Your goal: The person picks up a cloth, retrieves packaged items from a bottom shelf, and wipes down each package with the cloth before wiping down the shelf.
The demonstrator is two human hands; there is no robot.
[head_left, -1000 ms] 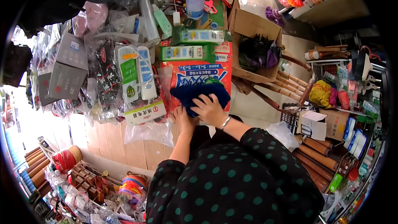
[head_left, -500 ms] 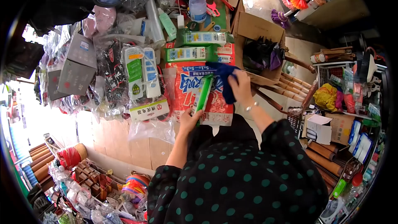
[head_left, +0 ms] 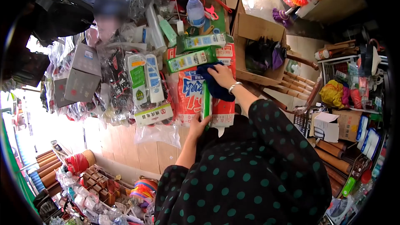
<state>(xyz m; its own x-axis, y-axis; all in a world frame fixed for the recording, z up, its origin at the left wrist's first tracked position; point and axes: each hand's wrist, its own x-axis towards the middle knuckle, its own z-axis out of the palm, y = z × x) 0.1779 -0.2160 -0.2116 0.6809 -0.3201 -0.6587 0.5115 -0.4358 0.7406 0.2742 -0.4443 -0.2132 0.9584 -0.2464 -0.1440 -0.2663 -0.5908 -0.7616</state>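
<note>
Gripping the near end of a green pack (head_left: 206, 103), the left hand (head_left: 200, 124) is at the center of the frame, over the red bag (head_left: 185, 100). Just right of the pack, the right hand (head_left: 222, 76) presses on a blue cloth (head_left: 214, 84), fingers spread. Another green pack (head_left: 191, 60) lies just above, near the cloth.

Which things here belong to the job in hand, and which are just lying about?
Apparently in use:
dark blue cloth, in right hand
green-edged pack, in left hand
red printed sheet, beneath

Just lying about:
plastic bottle
grey boxes
cardboard box
</note>
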